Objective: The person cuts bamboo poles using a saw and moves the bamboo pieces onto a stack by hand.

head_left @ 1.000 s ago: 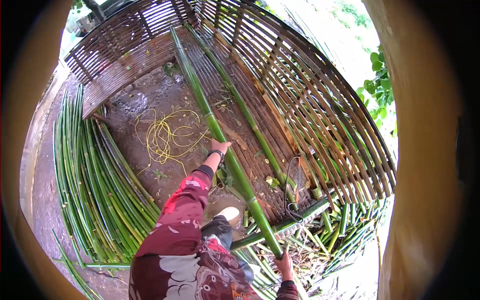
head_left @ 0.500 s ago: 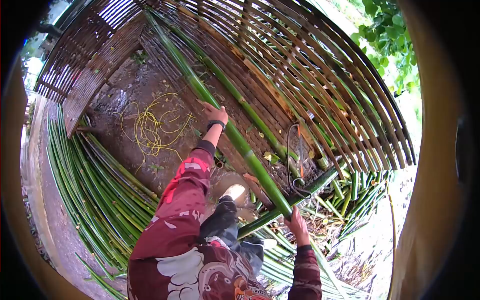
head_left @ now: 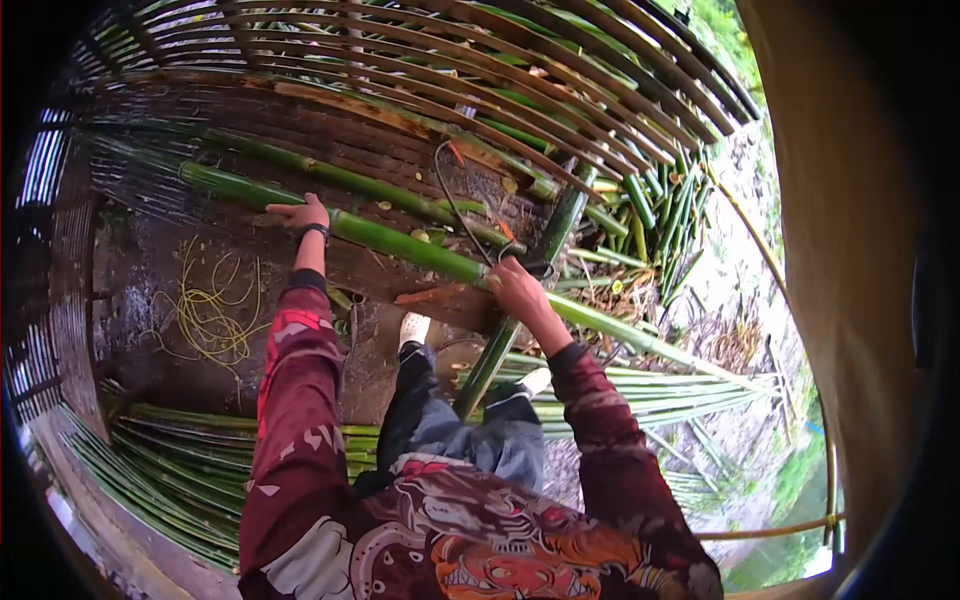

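A thick green bamboo pole (head_left: 410,246) slants from the far left toward my body. Around its middle is my left hand (head_left: 302,215), with a dark band at the wrist and a finger stretched along the pole. My right hand (head_left: 522,290) grips the pole's near end, close to a darker bamboo crosspiece (head_left: 568,215); its fingertips are partly hidden. A second bamboo pole (head_left: 370,187) lies behind, roughly alongside. Near my right hand is a black curved frame with orange parts (head_left: 441,175), which looks like a bow saw.
Slatted bamboo walls (head_left: 590,75) rise at the back. Yellow cord (head_left: 215,315) lies tangled on the wet ground to the left. Split bamboo strips (head_left: 170,480) lie at lower left, more (head_left: 660,395) at right. Cut bamboo pieces (head_left: 680,220) are heaped beyond the crosspiece.
My view has turned to the right, so the scene sits farther left and the pole lies flatter across it. Both hands are still on the pole.
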{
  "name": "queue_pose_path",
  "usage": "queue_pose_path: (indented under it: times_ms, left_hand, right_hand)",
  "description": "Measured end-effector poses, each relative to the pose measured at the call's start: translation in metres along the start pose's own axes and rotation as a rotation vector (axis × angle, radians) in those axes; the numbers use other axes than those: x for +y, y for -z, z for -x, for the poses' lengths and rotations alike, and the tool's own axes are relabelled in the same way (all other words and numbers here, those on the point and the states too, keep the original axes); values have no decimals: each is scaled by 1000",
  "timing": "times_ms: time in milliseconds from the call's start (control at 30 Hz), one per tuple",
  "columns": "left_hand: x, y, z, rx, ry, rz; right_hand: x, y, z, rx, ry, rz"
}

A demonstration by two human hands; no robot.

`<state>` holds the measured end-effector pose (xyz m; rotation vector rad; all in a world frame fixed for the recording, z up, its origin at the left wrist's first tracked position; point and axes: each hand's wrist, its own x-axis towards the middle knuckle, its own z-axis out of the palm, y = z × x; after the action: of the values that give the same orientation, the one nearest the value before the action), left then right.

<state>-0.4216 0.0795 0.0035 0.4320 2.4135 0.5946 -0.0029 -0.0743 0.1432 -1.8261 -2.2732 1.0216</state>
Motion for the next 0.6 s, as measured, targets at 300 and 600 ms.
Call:
queue_pose_path:
  times_ms: [300, 600]
  left_hand:
    - [-15, -5, 1, 128, -291, 179]
    - [-14, -5, 9, 109, -236, 214]
  right_hand:
    - [115, -19, -18, -64, -1, 277]
    - [135, 9, -46, -203, 34, 734]
